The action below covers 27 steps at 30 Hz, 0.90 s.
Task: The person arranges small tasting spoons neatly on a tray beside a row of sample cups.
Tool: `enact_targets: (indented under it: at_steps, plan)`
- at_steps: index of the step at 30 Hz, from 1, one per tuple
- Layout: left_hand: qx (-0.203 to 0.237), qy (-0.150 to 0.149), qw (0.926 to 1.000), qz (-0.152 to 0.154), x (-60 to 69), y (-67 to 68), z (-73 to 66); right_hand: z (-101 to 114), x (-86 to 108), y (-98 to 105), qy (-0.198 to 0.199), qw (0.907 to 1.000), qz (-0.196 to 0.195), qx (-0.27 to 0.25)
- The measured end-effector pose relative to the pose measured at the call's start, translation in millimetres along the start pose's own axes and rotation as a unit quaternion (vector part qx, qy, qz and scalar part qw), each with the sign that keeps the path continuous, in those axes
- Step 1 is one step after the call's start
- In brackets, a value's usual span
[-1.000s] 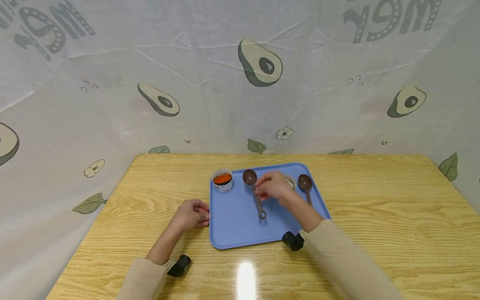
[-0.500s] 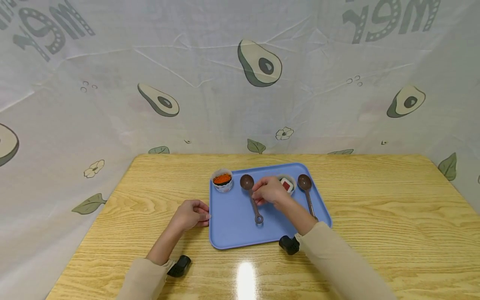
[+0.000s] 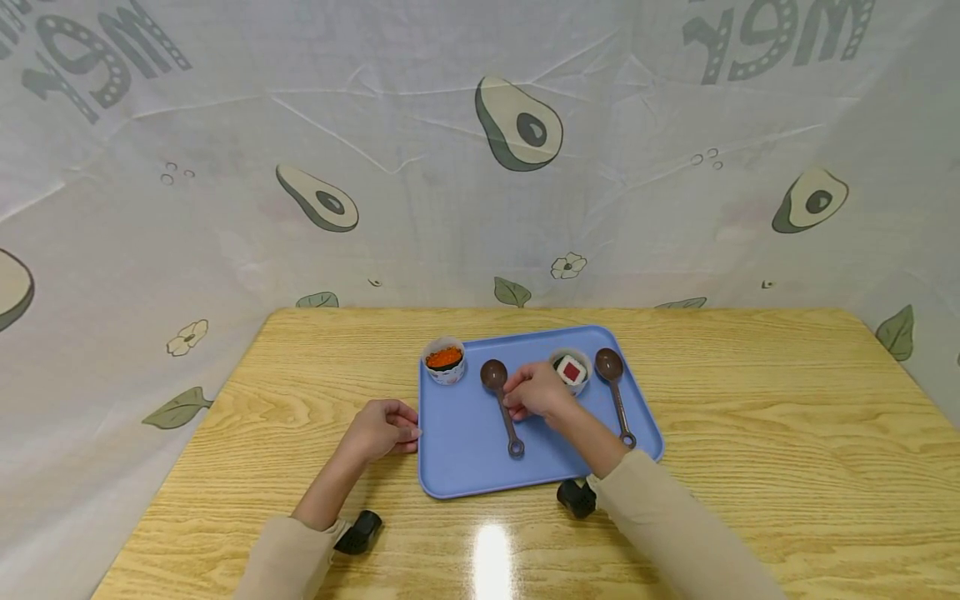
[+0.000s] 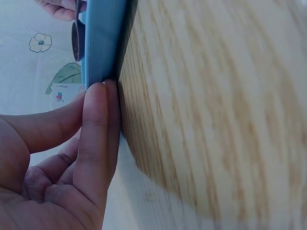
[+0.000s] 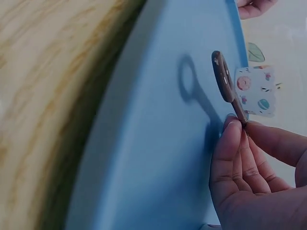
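A brown measuring spoon, bowl away from me, is pinched at its handle by my right hand. In the right wrist view the handle's ringed end is raised above the blue tray, casting a shadow on it. My left hand rests beside the tray's left edge; in the left wrist view its fingertips touch the side wall. On the tray, a patterned cup with toy roe sushi stands at the far left. Another cup holds a toy sushi roll, just beyond my right hand.
A second brown measuring spoon lies along the tray's right side, bowl away from me. The tray sits on a wood-grain table. Behind the table hangs a white cloth printed with avocados.
My right hand has brought the spoon nearer to me and slightly left. The sushi roll in the right cup and the second spoon's handle end have come into sight. My left hand stays put.
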<state>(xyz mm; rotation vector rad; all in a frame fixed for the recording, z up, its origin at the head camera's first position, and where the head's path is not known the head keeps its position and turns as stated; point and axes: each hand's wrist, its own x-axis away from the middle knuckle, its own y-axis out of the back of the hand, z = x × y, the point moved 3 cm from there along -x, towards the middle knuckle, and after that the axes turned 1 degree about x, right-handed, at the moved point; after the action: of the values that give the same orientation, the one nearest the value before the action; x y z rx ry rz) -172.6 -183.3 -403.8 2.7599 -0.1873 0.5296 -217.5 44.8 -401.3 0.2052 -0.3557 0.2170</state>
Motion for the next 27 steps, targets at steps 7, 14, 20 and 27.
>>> enact_targets:
  at_steps: [7,14,20,27]
  plan:
    - [0.003,0.000,1.0000,-0.001,0.1,-0.2,0.0,-4.4,-1.5,-1.7,0.009,1.0000,-0.002,0.003]
    - [0.004,0.002,1.0000,-0.001,-0.6,-0.1,0.3,-6.1,-1.9,-1.1,0.020,0.9997,0.006,-0.011]
    - [0.007,-0.008,0.9999,0.000,-0.7,-0.4,0.2,-4.5,-0.2,-0.5,0.007,0.9999,0.002,-0.013]
    - [0.011,-0.012,0.9999,-0.001,-1.1,-0.4,0.0,-2.7,1.9,4.1,0.014,0.9997,0.008,-0.018]
